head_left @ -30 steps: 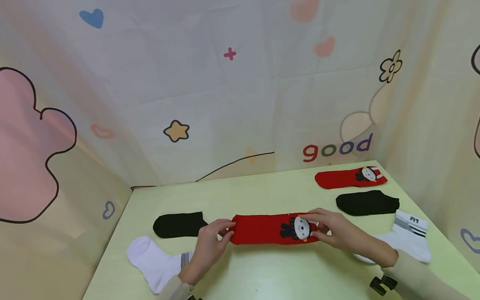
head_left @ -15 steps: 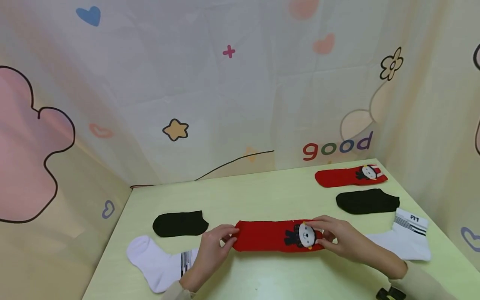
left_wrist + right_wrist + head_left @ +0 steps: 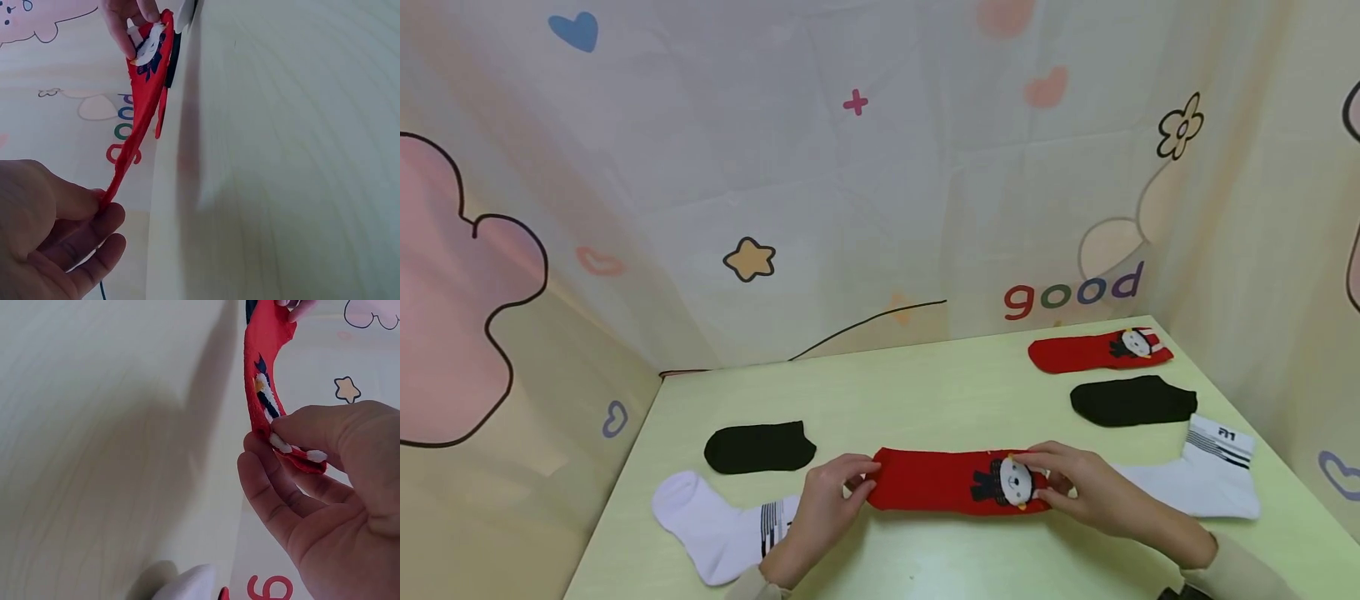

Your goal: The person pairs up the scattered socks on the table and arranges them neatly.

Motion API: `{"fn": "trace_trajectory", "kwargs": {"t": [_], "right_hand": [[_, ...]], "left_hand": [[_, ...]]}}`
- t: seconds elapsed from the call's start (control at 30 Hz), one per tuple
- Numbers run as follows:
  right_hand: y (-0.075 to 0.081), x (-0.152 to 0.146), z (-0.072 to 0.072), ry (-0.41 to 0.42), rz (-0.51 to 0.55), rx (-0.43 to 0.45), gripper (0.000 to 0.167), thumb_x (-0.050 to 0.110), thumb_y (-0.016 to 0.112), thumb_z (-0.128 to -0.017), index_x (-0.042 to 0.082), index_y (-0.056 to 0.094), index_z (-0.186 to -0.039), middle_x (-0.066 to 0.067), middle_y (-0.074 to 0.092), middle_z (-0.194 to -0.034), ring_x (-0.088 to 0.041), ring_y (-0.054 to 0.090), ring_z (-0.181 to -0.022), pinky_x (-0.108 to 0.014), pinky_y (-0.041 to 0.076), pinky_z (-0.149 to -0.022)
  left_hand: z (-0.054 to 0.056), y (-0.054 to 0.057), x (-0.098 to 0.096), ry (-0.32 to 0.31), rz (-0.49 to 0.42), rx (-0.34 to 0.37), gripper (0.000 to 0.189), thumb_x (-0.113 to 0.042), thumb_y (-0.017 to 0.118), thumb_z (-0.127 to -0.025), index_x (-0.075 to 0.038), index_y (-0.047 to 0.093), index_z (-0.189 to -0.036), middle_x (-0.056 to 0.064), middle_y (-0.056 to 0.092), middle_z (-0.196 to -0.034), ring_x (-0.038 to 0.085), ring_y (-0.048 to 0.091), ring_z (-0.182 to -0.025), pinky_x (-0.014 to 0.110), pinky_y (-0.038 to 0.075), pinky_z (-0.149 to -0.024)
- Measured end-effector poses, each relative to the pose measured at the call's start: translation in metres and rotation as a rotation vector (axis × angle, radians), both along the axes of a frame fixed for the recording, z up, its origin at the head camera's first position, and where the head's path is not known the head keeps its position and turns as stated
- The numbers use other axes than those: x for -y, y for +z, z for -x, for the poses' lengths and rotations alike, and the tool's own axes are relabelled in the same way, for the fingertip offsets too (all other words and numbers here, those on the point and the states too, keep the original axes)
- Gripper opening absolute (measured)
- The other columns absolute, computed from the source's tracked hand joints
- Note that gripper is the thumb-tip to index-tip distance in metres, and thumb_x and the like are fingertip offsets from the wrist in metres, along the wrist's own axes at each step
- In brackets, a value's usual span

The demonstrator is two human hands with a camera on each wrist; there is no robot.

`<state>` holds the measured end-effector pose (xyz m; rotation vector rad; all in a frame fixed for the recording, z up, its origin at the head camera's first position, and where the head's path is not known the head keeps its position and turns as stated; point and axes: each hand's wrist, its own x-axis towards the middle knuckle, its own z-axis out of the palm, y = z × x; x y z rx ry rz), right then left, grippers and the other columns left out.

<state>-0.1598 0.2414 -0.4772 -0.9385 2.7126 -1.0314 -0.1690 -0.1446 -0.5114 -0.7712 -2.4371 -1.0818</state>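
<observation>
A red sock with a white-faced cartoon animal near its cuff is stretched level between both hands, held above the table with its shadow below. My left hand pinches the toe end between thumb and fingers; in the left wrist view the red sock runs from those fingertips up to the other hand. At the cuff end, my right hand pinches the sock beside the printed face. The right wrist view shows the thumb on top and fingers beneath the red-and-white cuff.
Left on the table lie a black sock and a white striped sock, partly behind the left hand. Toward the right edge lie another red sock, a black sock and a white sock. A printed curtain stands behind.
Both hands have moved the red sock slightly toward the person and a little to the right. Their pinch on its two ends stays the same.
</observation>
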Motion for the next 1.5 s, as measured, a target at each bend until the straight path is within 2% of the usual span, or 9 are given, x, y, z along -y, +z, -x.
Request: {"fn": "trace_trajectory", "kwargs": {"t": [0.2,0.5,0.8,0.93,1.13,1.23,1.33,1.5], "right_hand": [[-0.005,0.0,-0.002,0.04,0.015,-0.034,0.045,0.003,0.077,-0.09,0.002,0.065,-0.133,-0.014,0.063,-0.124,0.001,0.057,-0.081,-0.021,0.056,-0.068],[-0.009,0.001,-0.001,0.044,-0.017,0.063,0.046,0.01,0.077,-0.091,0.002,0.065,-0.134,-0.013,0.063,-0.124,0.0,0.058,-0.083,-0.022,0.056,-0.07],[-0.013,0.0,0.001,0.053,-0.071,0.038,0.045,0.013,0.078,-0.091,0.002,0.066,-0.133,-0.013,0.063,-0.124,0.001,0.055,-0.082,-0.022,0.055,-0.068],[-0.014,0.001,0.002,0.052,-0.088,0.048,0.046,0.014,0.079,-0.091,0.002,0.066,-0.134,-0.011,0.063,-0.124,-0.003,0.056,-0.085,-0.021,0.053,-0.067],[-0.018,0.003,0.003,0.028,-0.199,-0.029,0.045,0.016,0.082,-0.088,0.004,0.069,-0.13,-0.007,0.065,-0.12,-0.013,0.061,-0.096,-0.026,0.057,-0.077],[-0.022,0.004,0.003,0.015,-0.253,-0.085,0.045,0.016,0.084,-0.086,0.006,0.071,-0.128,-0.004,0.065,-0.118,-0.012,0.061,-0.095,-0.029,0.058,-0.079],[-0.025,0.004,0.003,0.012,-0.286,-0.13,0.047,0.016,0.085,-0.085,0.007,0.07,-0.128,-0.003,0.065,-0.117,-0.011,0.059,-0.094,-0.03,0.059,-0.079],[-0.027,0.003,0.001,0.003,-0.32,-0.166,0.049,0.017,0.086,-0.084,0.01,0.07,-0.129,-0.004,0.064,-0.118,-0.015,0.06,-0.098,-0.033,0.059,-0.079]], "left_hand": [[-0.004,0.0,-0.002,-0.008,0.044,0.072,0.028,0.008,0.083,-0.08,-0.001,0.079,-0.106,0.008,0.076,-0.101,0.008,0.064,-0.073,0.02,0.056,-0.064],[-0.009,0.001,-0.006,-0.016,0.086,0.134,0.026,0.008,0.082,-0.081,-0.001,0.078,-0.105,0.008,0.077,-0.098,0.006,0.063,-0.07,0.019,0.055,-0.064],[-0.008,-0.001,-0.008,0.0,0.13,0.2,0.023,0.007,0.081,-0.081,-0.001,0.078,-0.103,0.006,0.076,-0.091,0.0,0.056,-0.062,0.018,0.05,-0.059],[-0.008,-0.003,-0.008,0.007,0.18,0.221,0.021,0.005,0.081,-0.082,0.0,0.078,-0.103,0.006,0.075,-0.09,0.0,0.054,-0.062,0.018,0.05,-0.06],[-0.009,-0.001,-0.009,0.022,0.271,0.249,0.02,-0.001,0.081,-0.085,-0.001,0.078,-0.105,0.007,0.075,-0.097,0.003,0.053,-0.066,0.019,0.051,-0.064],[-0.009,0.0,-0.01,0.03,0.305,0.269,0.02,-0.005,0.081,-0.086,-0.001,0.078,-0.105,0.007,0.075,-0.098,0.004,0.05,-0.067,0.018,0.05,-0.063],[-0.009,-0.003,-0.011,0.035,0.345,0.238,0.018,-0.009,0.082,-0.087,-0.002,0.079,-0.103,0.006,0.076,-0.099,0.008,0.058,-0.073,0.019,0.053,-0.067],[-0.008,-0.006,-0.013,0.043,0.415,0.125,0.016,-0.012,0.083,-0.086,-0.003,0.081,-0.099,0.005,0.076,-0.097,0.018,0.071,-0.09,0.028,0.059,-0.08]]}}
